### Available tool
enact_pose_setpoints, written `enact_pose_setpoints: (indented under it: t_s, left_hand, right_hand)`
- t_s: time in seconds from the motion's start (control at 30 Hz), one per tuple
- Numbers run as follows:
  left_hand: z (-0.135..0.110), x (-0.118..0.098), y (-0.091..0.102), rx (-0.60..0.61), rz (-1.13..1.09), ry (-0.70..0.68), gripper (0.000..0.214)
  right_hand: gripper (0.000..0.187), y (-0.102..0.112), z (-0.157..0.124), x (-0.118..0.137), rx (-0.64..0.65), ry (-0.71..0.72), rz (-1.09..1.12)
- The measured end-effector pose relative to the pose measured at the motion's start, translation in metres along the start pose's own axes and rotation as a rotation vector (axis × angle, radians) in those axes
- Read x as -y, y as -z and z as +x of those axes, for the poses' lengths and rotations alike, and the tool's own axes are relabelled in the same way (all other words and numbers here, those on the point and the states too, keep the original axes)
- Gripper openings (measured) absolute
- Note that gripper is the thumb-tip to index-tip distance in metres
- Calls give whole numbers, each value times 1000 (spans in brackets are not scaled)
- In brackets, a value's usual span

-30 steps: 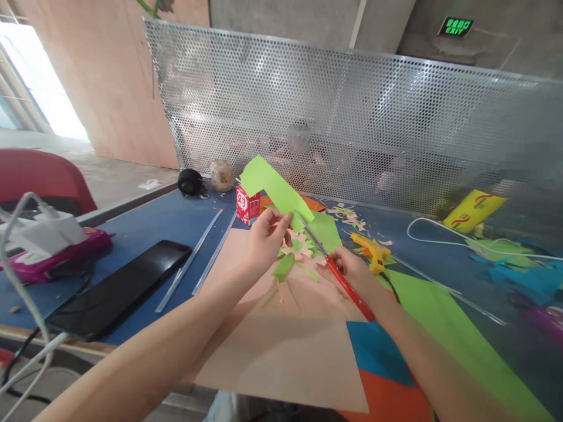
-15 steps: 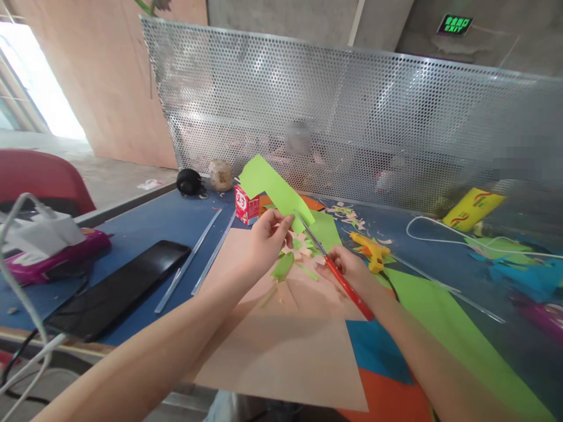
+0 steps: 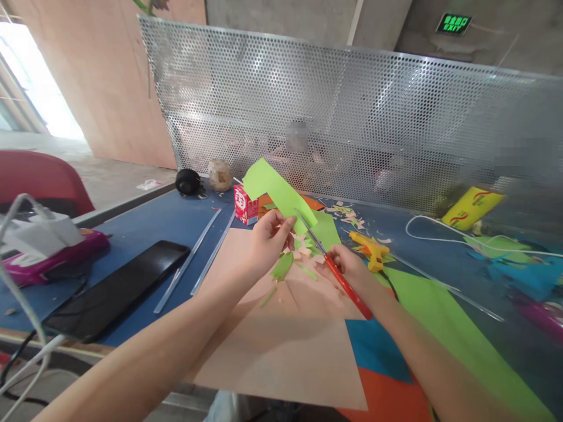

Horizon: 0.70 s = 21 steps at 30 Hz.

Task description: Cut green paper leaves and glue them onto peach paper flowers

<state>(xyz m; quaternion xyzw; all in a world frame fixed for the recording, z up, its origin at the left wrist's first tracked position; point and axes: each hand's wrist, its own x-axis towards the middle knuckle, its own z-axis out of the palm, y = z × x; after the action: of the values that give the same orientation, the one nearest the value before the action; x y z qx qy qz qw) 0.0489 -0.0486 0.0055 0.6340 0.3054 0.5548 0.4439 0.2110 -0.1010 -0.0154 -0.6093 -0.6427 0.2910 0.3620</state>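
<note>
The left hand (image 3: 267, 241) pinches a green paper strip (image 3: 278, 192) in a closed grip. The right hand (image 3: 347, 265) grips red scissors (image 3: 334, 268), blades at the strip's edge.

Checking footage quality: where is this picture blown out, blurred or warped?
Head view: window at upper left blown out white; right edge near the yellow bottle smeared; perforated screen bowed by the lens; green paper and scissors sharp.

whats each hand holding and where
Left hand pinches the green paper at its lower edge; right hand grips the scissors by the red handles.
</note>
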Motion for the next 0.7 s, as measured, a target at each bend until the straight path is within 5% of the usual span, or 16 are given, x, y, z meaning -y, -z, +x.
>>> enact_pose_setpoints:
  t_s: [0.7]
  left_hand:
    - [1, 1, -1, 51, -20, 21, 23]
  right_hand:
    - [35, -1, 1, -2, -17, 9, 5]
